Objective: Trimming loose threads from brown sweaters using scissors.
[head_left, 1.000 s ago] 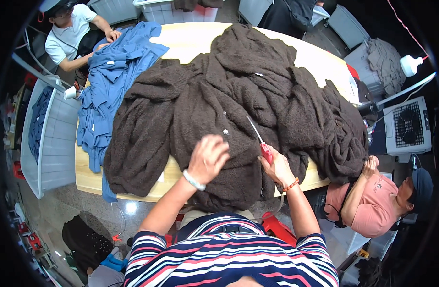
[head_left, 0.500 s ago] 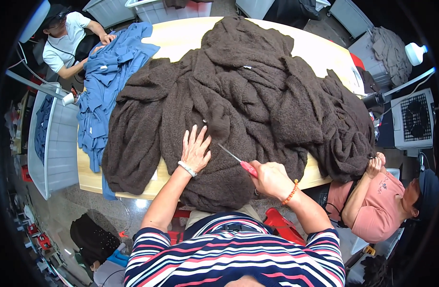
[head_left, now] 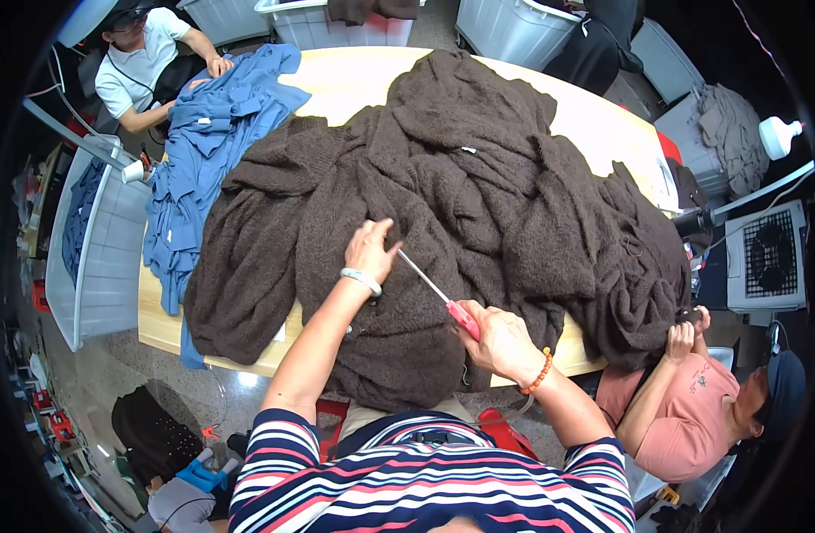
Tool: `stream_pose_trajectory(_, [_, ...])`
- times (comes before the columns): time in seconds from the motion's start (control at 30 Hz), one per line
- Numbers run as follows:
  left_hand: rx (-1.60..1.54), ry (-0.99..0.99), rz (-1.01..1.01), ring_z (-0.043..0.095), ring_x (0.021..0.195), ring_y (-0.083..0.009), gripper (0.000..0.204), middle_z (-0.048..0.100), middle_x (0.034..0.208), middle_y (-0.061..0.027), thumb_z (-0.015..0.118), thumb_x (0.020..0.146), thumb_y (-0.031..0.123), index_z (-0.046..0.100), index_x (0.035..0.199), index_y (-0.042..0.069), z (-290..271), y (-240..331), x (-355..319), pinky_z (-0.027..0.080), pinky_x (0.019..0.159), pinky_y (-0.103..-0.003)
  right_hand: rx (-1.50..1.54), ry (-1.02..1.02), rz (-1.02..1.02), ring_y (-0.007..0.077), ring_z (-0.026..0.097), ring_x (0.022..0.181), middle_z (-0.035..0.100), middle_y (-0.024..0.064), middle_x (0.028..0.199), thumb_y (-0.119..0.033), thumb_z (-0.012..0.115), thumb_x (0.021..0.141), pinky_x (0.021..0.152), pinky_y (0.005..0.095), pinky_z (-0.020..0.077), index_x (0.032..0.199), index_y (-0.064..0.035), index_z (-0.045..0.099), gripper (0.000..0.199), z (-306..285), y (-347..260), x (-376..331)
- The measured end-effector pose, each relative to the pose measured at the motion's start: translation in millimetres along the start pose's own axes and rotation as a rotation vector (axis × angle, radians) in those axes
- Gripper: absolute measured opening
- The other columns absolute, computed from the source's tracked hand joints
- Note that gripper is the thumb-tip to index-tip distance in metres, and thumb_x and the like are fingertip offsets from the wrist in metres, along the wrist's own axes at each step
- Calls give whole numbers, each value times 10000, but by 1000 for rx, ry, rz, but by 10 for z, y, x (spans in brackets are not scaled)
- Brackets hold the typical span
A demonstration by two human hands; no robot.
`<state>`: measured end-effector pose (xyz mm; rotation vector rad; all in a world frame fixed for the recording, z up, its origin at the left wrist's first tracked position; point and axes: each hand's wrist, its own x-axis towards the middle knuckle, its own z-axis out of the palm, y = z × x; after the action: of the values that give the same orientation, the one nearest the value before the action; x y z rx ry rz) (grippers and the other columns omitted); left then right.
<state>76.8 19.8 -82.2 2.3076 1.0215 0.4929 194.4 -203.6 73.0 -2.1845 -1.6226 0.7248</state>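
A: What has changed in the head view?

B: The left hand [head_left: 370,251] has been slid up the brown knit pile [head_left: 443,222] at frame centre, so a new patch is being pinned.

A: And the poses?

B: Left fingers are pressed flat, close together. Red-handled scissors [head_left: 439,300] are gripped by the right hand [head_left: 505,342], lower centre, blades pointed toward the left hand.

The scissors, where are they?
In the head view, the red-handled scissors are in the right hand, blades pointing toward the left hand on the brown knit pile.
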Motion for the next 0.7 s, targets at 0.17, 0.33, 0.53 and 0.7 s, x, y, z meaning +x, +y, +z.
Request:
stream_pose_trajectory(0.17, [188,49,232,516,1013,-298,274,570,1105,-129,582,789,93,639,1042,6,257,277,-371,409,856,-405,-48,-60,71,376,666,707,657,180,723,-225,612,859,669,451,537,1063,-74,601,254,-18,105,71])
stream_pose_trajectory(0.33, [80,-92,3,518,968,-424,274,568,995,-252,493,789,115,616,964,-55,330,67,-443,425,850,-473,-223,-46,200,384,668,722,655,204,722,-238,593,842,682,467,540,978,-36,595,243,119,704,-82])
stream_pose_trajectory(0.53, [6,-142,-336,607,995,-456,299,623,1028,-314,378,933,135,559,1080,-52,278,179,39,485,872,-509,-33,4,135,377,650,775,652,189,797,-227,633,853,702,462,516,1138,-109,575,313,-197,327,-74])
stream_pose_trajectory(0.7, [242,-225,76,653,839,-387,129,646,881,-211,537,782,44,635,837,-20,418,769,-47,540,747,-458,137,136,12,376,638,752,635,180,769,-206,636,864,690,459,512,1155,-114,570,312,-200,238,-95])
